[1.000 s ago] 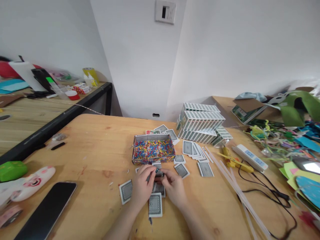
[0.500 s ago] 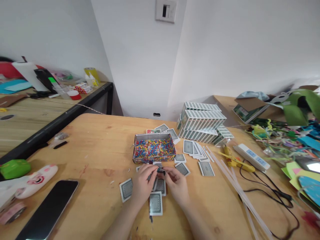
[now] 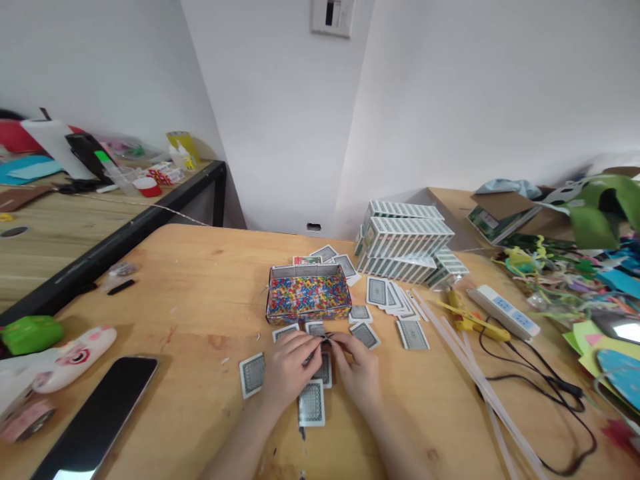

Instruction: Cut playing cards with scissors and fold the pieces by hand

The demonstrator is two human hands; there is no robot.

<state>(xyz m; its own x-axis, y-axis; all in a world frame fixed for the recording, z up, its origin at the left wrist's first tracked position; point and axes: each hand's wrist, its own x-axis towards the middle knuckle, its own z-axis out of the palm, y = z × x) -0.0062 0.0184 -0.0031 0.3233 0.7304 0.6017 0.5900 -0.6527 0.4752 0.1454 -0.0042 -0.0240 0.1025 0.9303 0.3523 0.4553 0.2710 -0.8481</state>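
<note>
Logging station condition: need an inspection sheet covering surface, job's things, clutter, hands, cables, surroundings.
Surface: wooden table, small scraps and dark marks near the front.
Job's things: small dark item, too small to identify; open patterned box beyond it; cards scattered around, mostly backs up.
Clutter: phone left; translucent sticks and yellow glue gun right.
Hands: left hand and right hand pinch the small dark item.
Cables: black cables loop loosely near the power strip.
Surroundings: second desk left, pale walls behind.

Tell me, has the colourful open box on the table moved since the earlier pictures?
No. The colourful box looks in the same spot against the hole in the wall; the whole view just shifted slightly.
</note>
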